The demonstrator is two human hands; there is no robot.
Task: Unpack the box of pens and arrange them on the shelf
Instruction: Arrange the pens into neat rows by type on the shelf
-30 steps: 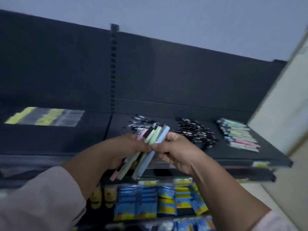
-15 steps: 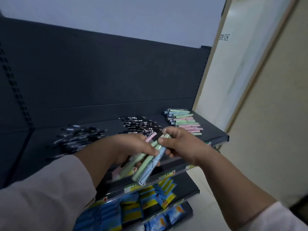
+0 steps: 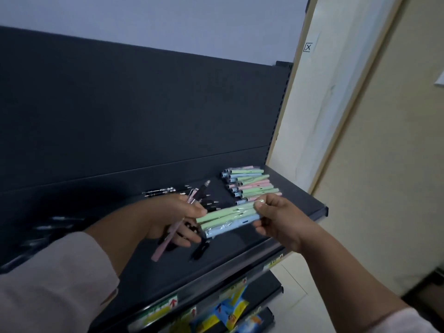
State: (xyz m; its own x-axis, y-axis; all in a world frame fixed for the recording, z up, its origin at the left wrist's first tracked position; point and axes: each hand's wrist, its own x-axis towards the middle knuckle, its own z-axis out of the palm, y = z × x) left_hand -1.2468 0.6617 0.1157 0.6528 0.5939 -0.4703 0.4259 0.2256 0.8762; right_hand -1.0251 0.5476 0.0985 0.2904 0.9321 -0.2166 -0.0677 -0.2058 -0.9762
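My right hand pinches one end of a small bunch of wrapped green and blue pens, held level over the dark shelf. My left hand grips a pink pen that slants down to the left, and its thumb touches the bunch's other end. A pile of pastel pens lies at the shelf's right end, just behind my right hand. Black pens lie on the shelf behind my left hand, partly hidden by it.
The shelf's front rail carries price labels. Blue and yellow packets sit on a lower shelf. A cream wall panel stands right of the shelf unit. More dark pens lie blurred at the left.
The view has swung right. The bunch has turned from slanted to level as my right hand drew the green and blue pens out to the right, leaving the pink pen in my left hand.
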